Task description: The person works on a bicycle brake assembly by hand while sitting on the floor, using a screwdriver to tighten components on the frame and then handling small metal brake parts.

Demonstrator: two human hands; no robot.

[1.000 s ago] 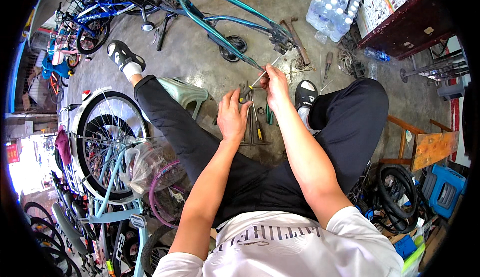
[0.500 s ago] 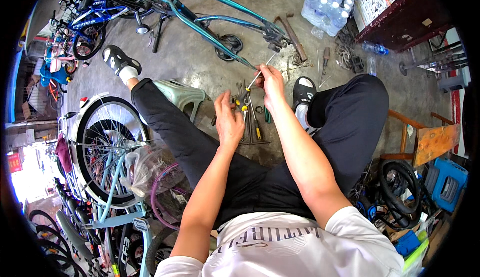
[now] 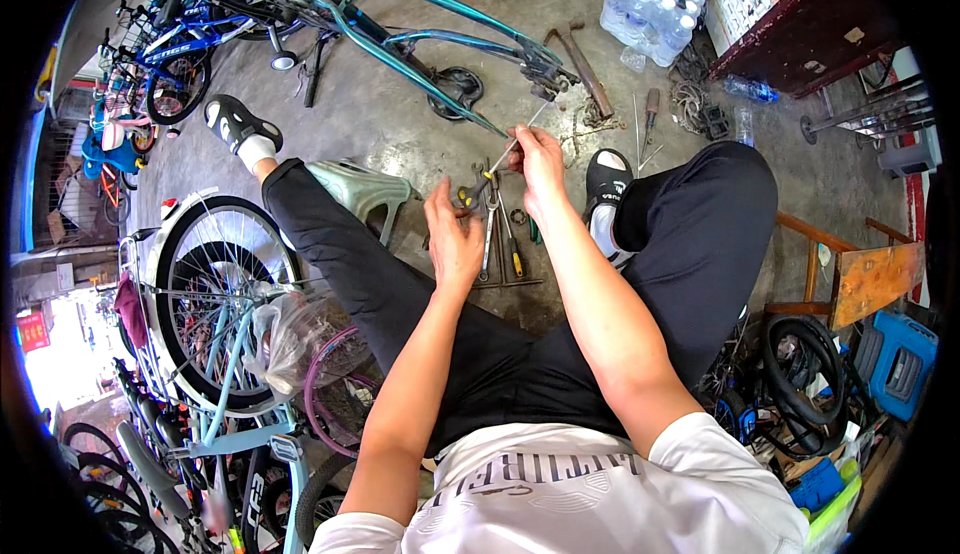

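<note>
Right hand (image 3: 538, 159) is pinching a thin metal rod (image 3: 520, 136) between thumb and fingertips; left hand (image 3: 452, 239) is curling around its lower end, perhaps a small tool, hard to tell. Wrenches (image 3: 497, 239) are lying just beneath both hands.

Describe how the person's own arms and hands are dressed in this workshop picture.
Both forearms are bare from the short white sleeves down. The left hand and right hand wear no gloves, and no watch, ring or wristband shows. The white T-shirt has dark lettering across the chest.
</note>
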